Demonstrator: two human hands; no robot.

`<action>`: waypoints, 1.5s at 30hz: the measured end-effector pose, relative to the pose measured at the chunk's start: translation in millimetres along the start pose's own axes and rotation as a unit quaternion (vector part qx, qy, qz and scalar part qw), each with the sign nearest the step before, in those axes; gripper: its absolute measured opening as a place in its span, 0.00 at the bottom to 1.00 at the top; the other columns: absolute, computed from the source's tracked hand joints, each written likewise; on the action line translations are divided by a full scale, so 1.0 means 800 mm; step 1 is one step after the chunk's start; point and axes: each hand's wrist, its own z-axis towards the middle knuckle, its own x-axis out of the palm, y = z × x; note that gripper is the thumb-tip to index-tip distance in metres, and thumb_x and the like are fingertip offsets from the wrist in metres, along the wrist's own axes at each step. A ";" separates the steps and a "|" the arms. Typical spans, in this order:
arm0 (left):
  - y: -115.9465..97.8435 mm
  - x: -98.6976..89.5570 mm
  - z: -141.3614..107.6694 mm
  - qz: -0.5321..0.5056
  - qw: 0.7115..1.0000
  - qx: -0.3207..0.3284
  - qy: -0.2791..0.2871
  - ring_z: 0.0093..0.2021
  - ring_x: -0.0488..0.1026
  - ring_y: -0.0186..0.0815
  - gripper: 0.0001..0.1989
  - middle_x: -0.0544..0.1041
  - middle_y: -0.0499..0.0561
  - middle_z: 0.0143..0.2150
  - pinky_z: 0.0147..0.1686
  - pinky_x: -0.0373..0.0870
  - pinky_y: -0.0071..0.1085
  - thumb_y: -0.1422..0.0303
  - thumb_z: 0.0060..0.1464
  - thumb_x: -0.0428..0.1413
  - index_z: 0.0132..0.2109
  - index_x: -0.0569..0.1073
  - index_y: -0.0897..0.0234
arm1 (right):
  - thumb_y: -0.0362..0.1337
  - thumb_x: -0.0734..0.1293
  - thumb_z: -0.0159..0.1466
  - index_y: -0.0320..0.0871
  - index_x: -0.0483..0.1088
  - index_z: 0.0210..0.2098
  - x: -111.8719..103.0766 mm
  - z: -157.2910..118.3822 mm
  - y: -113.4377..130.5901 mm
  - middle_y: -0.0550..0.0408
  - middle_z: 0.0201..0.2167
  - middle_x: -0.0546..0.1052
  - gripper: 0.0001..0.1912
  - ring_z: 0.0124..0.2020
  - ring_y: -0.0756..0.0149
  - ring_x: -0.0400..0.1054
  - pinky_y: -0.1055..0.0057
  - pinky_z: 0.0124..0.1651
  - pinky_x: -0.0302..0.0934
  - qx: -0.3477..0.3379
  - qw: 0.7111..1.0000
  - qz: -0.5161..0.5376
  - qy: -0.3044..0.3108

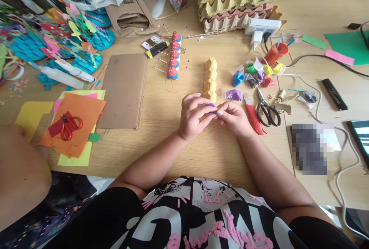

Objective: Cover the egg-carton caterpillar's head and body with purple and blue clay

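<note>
Between the fingertips of both hands is a piece of purple clay (211, 106), partly covered by the fingers. My left hand (191, 117) pinches it from the left, and my right hand (235, 118) has thumb and fingers closed on its right side. Just beyond them lies a yellow egg-carton strip (210, 75), its near end hidden by my hands; whether the clay touches it I cannot tell. Farther left stands a red and blue caterpillar model (173, 56) with purple-tipped sticks. A bag of purple clay (234, 95) lies past my right hand.
Right of my hands lie a red-handled cutter (255, 120), black scissors (268, 110) and several clay bags (238, 76). Egg trays (236, 2) are stacked at the back. Cardboard (123, 91) and orange scissors (69, 126) on coloured sheets sit left, near another person's arm (23, 176).
</note>
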 end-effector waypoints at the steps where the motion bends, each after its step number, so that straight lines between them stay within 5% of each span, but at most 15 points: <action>1: 0.000 0.000 0.000 -0.010 1.000 0.000 -0.001 0.61 0.70 0.45 0.05 0.81 0.52 0.47 0.65 0.69 0.49 0.59 0.62 0.65 0.42 0.84 0.50 | 0.53 0.81 0.57 0.45 0.74 0.28 0.001 0.000 0.000 0.59 0.25 0.79 0.20 0.20 0.74 0.61 0.74 0.21 0.55 -0.003 1.000 -0.003 -0.006; 28: 0.003 0.000 0.002 -0.026 0.999 0.026 -0.030 0.55 0.74 0.45 0.02 0.82 0.50 0.42 0.60 0.70 0.49 0.64 0.59 0.65 0.36 0.81 0.53 | 0.49 0.81 0.59 0.44 0.78 0.29 0.001 0.001 0.002 0.58 0.25 0.81 0.17 0.18 0.77 0.60 0.76 0.20 0.50 0.007 1.000 0.016 0.013; 33: -0.003 -0.001 0.006 -0.081 0.991 0.059 -0.089 0.53 0.75 0.42 0.03 0.82 0.50 0.43 0.59 0.73 0.45 0.70 0.59 0.65 0.38 0.79 0.55 | 0.49 0.81 0.60 0.44 0.77 0.30 0.004 0.001 0.001 0.59 0.25 0.79 0.17 0.20 0.77 0.61 0.75 0.22 0.53 -0.039 0.998 -0.009 -0.047; 37: -0.003 0.000 0.010 -0.126 0.989 0.027 -0.077 0.53 0.75 0.41 0.03 0.82 0.50 0.44 0.59 0.74 0.44 0.69 0.61 0.65 0.41 0.80 0.56 | 0.52 0.81 0.59 0.44 0.75 0.30 0.003 0.005 0.004 0.59 0.24 0.78 0.19 0.19 0.76 0.60 0.75 0.21 0.49 -0.041 0.992 0.013 -0.121; 45: 0.003 0.002 0.011 -0.179 0.982 -0.023 -0.055 0.46 0.79 0.36 0.02 0.84 0.49 0.41 0.53 0.74 0.39 0.68 0.64 0.64 0.44 0.82 0.57 | 0.62 0.79 0.55 0.45 0.73 0.27 0.003 0.011 0.004 0.60 0.20 0.74 0.27 0.18 0.76 0.59 0.75 0.19 0.45 -0.004 0.991 0.064 -0.115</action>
